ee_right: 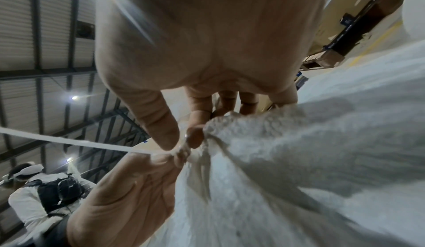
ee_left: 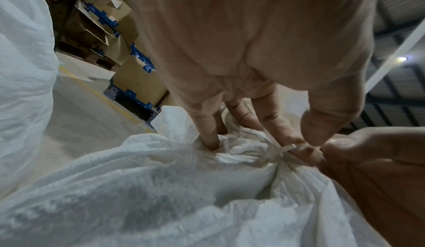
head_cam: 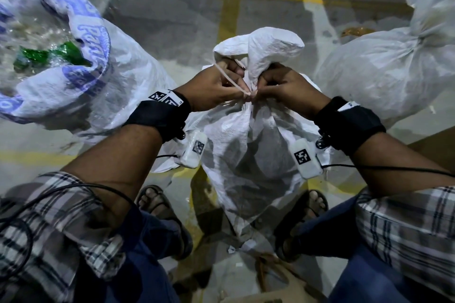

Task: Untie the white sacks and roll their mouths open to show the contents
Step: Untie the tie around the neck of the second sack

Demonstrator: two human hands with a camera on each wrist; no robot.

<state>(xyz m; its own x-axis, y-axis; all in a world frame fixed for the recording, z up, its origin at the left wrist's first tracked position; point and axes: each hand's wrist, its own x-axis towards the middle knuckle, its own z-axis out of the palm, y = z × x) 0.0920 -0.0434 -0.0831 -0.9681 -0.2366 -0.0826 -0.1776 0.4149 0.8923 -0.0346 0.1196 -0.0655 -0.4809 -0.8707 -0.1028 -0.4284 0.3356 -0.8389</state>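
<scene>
The middle sack stands upright on the floor between the person's feet, its neck bunched and bound by a pale cord. The left hand and the right hand meet at the knot; in the wrist views each pinches the cord at the knot between thumb and forefinger, and a free end runs out taut to the left. The step in hand is judged to be untying this sack. The next move likely calls for working the knot loose, drawing the cord clear, then rolling the mouth down. Three sacks are visible: one at far left already rolled open showing its contents, one in hand, one at far right tied shut
</scene>
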